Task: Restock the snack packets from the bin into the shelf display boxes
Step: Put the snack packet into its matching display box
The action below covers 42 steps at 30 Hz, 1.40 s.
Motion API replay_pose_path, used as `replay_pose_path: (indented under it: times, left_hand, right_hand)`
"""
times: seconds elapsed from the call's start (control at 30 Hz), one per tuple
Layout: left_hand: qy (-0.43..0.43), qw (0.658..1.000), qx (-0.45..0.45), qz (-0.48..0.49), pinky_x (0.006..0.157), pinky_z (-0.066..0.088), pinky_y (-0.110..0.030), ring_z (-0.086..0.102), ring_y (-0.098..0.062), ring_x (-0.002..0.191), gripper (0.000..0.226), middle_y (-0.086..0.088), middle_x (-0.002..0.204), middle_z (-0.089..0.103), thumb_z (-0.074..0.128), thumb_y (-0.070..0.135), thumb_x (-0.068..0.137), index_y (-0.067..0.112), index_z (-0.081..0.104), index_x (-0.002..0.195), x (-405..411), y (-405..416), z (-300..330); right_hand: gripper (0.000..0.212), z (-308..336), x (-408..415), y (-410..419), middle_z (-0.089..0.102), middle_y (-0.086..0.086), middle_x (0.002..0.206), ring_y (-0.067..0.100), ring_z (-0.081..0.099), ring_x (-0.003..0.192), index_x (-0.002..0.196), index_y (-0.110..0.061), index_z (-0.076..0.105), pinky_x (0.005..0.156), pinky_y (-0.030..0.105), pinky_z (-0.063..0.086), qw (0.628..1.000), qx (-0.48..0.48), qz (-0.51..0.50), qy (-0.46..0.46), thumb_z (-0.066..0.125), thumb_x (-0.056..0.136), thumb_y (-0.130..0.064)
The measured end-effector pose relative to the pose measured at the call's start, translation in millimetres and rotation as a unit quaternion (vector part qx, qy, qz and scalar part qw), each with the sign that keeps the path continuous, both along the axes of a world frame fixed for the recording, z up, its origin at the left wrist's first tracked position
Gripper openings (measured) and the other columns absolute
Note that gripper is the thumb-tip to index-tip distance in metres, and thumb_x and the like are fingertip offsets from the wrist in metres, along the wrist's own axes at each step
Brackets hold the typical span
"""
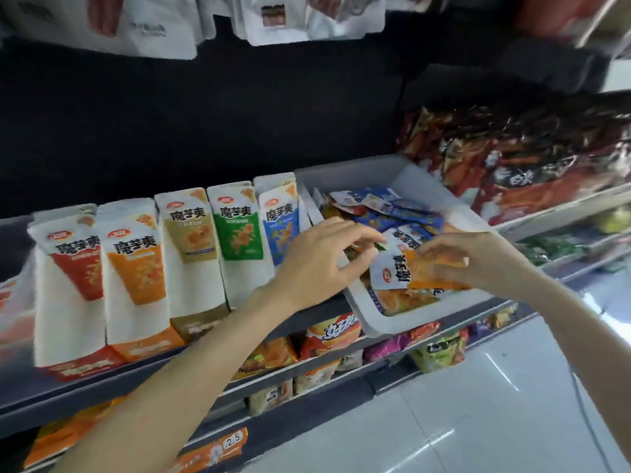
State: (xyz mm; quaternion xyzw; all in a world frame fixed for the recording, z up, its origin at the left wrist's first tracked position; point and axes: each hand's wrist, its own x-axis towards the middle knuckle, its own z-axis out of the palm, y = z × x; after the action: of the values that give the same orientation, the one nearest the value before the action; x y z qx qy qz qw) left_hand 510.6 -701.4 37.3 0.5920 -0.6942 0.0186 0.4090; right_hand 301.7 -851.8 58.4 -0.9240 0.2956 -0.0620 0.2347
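Observation:
A white bin [370, 315] sits on the shelf, filled with loose snack packets [403, 213], mostly blue and orange. My right hand [457, 257] grips a small stack of orange packets [423, 271] above the bin's front part. My left hand [327, 257] reaches into the bin beside it, fingers curled and pinching at a packet's edge next to the stack. To the left stand several tall white display boxes: red [71, 288], orange [136, 278], tan [193, 254], green [239, 240] and blue [281, 233].
Large dark red snack bags [512, 158] lie on the shelf to the right of the bin. Lower shelves hold more snack packs [327, 339] and a price tag strip [232, 445]. White hanging packs [143, 25] are overhead. A shiny floor [478, 421] lies at the lower right.

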Motion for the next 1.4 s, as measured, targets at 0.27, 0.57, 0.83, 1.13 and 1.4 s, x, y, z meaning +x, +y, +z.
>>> replay_pose_path:
  times: [0.27, 0.57, 0.83, 1.13, 1.4]
  left_hand:
    - [-0.242, 0.898, 0.362, -0.057, 0.099, 0.041, -0.039, 0.039, -0.018, 0.127, 0.089, 0.006, 0.142, 0.039, 0.063, 0.069, 0.073, 0.031, 0.028, 0.145, -23, -87, -8]
    - [0.161, 0.984, 0.060, 0.056, 0.102, 0.037, -0.024, 0.040, -0.007, 0.126, 0.064, 0.005, 0.139, 0.043, 0.065, 0.032, 0.088, 0.026, 0.033, 0.143, -6, -81, 0]
    - [0.426, 0.886, 0.176, -0.047, 0.077, 0.056, -0.023, 0.066, -0.004, 0.092, 0.044, 0.009, 0.110, 0.063, 0.064, 0.023, 0.088, 0.029, 0.046, 0.128, -23, -55, 24]
    - [0.281, 0.947, 0.146, 0.054, 0.069, 0.051, -0.020, 0.063, -0.004, 0.076, 0.055, 0.018, 0.087, 0.067, 0.074, 0.015, 0.081, 0.049, 0.046, 0.113, 12, 19, 14]
    - [0.116, 0.962, 0.064, 0.240, 0.077, 0.053, -0.020, 0.061, 0.001, 0.093, 0.054, 0.021, 0.101, 0.063, 0.069, 0.017, 0.086, 0.053, 0.048, 0.120, 77, 132, 7]
  right_hand:
    - [0.067, -22, -1, -24, 0.052, -0.007, 0.129, 0.015, 0.049, 0.119, 0.133, -0.030, 0.050, 0.097, 0.028, 0.038, 0.985, -0.107, 0.040, 0.128, 0.076, 0.074, -0.046]
    - [0.021, -11, 1, -43, 0.067, 0.004, 0.080, 0.026, 0.063, 0.066, 0.115, -0.020, 0.055, 0.064, 0.038, 0.053, 0.976, -0.125, -0.095, -0.148, 0.040, 0.102, -0.027]
    - [0.015, 6, 31, -4, 0.068, -0.001, 0.096, 0.015, 0.068, 0.084, 0.110, -0.016, 0.051, 0.078, 0.038, 0.057, 0.797, 0.407, -0.135, -0.424, 0.046, 0.098, -0.009]
    - [0.041, 26, 70, 34, 0.072, 0.004, 0.093, 0.015, 0.070, 0.084, 0.120, -0.024, 0.045, 0.070, 0.030, 0.058, 0.872, 0.240, -0.070, -0.421, 0.064, 0.088, -0.007]
    - [0.025, 29, 157, 96, 0.071, -0.007, 0.094, 0.008, 0.068, 0.078, 0.107, -0.022, 0.052, 0.064, 0.037, 0.056, 0.945, 0.006, 0.085, -0.316, 0.067, 0.088, -0.024]
